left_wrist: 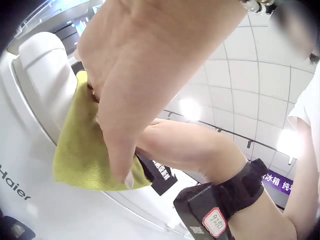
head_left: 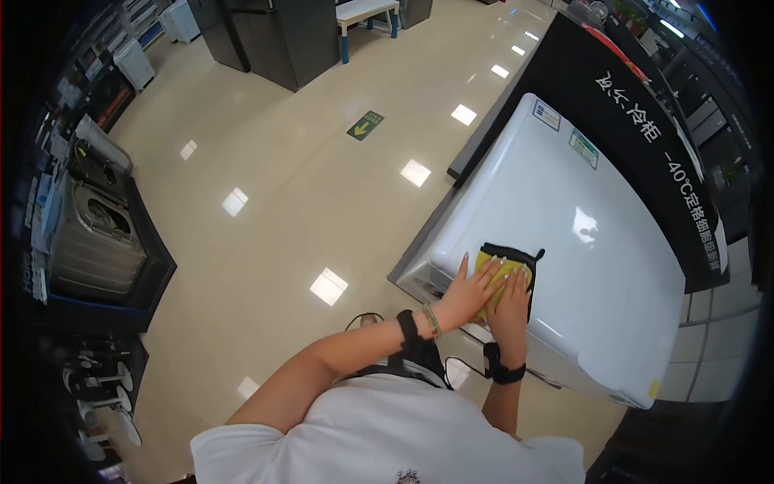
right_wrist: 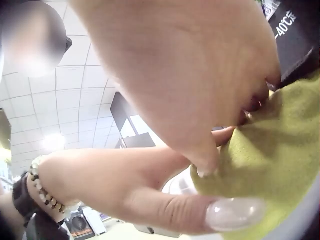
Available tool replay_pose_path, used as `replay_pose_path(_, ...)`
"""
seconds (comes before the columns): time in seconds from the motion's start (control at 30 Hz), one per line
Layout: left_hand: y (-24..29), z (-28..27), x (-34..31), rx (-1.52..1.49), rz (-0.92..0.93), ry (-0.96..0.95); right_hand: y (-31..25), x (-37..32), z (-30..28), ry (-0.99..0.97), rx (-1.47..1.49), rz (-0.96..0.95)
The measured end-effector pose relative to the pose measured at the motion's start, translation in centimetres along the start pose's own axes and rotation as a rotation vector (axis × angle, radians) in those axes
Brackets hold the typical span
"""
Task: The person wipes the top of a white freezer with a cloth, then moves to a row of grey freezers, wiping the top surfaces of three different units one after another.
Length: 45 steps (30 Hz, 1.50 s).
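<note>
A yellow cloth (head_left: 484,259) with a black edge lies on the white lid (head_left: 544,202) of a chest freezer, near its front corner. My left hand (head_left: 464,298) rests on the cloth with fingers extended and thumb spread. Beside it, my right hand (head_left: 508,313) presses the same cloth, its fingers stretched forward. The left wrist view shows the cloth (left_wrist: 82,150) hanging down over the freezer's front edge below my left hand (left_wrist: 135,65). In the right wrist view, the fingertips of my right hand (right_wrist: 185,75) are partly hidden behind the hand itself.
Behind the lid stands a black sign board (head_left: 645,129) with white lettering. Two stickers (head_left: 584,149) are on the lid's far end. Washing machines (head_left: 101,234) line the left side. Dark refrigerators (head_left: 282,48) and a small white table (head_left: 364,11) stand ahead on the shiny tiled floor (head_left: 274,161).
</note>
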<state>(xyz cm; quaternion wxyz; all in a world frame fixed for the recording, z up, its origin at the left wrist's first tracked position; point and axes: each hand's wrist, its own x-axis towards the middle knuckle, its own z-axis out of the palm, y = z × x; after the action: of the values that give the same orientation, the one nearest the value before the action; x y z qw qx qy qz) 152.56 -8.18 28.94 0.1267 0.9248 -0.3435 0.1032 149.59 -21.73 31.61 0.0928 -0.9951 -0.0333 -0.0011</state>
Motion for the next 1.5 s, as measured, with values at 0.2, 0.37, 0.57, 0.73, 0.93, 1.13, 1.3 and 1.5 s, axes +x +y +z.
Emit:
replay_pose_path(0.2, -3.1, -1.0, -1.5, -0.091, 0.001, 0.034, -4.9, 1.7, 2.0, 0.131, -0.106, 0.059)
replay_pose_path(0.37, -7.8, -0.8, 1.5, -0.157, 0.030, 0.017, -6.6, 6.7, 0.9, 0.064, -0.091, 0.110)
replay_pose_path(0.57, -12.8, -2.9, 5.1, -0.214, 0.259, -0.208, -7.1, 11.3, -2.0, -0.206, 0.030, 0.151)
replay_pose_path(0.73, -17.1, -1.3, 7.9, -0.314, 0.450, -0.132, -9.7, 13.9, -1.6, -0.125, 0.088, 0.414)
replay_pose_path(0.93, -19.6, 0.0, 10.1, -0.225, 0.674, -0.148, -13.5, 17.5, -0.8, -0.176, -0.133, 0.695)
replay_pose_path(1.13, -21.5, -0.8, 13.8, -0.206, 0.835, -0.271, -12.5, 19.5, 0.8, -0.196, -0.355, 0.763)
replay_pose_path(1.3, -25.7, 1.1, 19.4, -0.315, 0.883, -0.271, -12.9, 26.0, 0.1, -0.030, -0.219, 0.886)
replay_pose_path(1.5, -31.8, 5.1, 31.2, -0.339, 0.811, -0.127, -6.9, 38.6, 5.0, 0.546, -0.353, 0.825)
